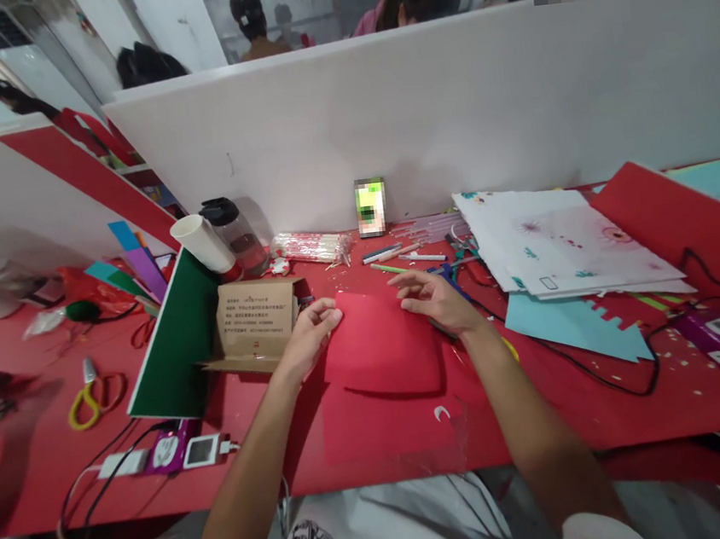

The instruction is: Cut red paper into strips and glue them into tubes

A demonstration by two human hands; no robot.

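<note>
A red sheet of paper (385,348) is raised a little over the red table, its near edge curved and casting a shadow. My left hand (312,330) pinches its far left corner between thumb and fingers. At the sheet's far right corner, my right hand (433,298) has its fingers curled and apart; no object shows between them. Another flat red sheet (383,434) lies beneath and nearer to me, with a small white curved scrap (441,414) by its right side.
Left are a cardboard box (253,319), a green board (175,349), yellow-handled scissors (90,396) and a power strip (169,448). Pens (423,257) and a phone (371,207) stand beyond my hands. Printed white sheets (563,240) and black cables (603,377) lie right.
</note>
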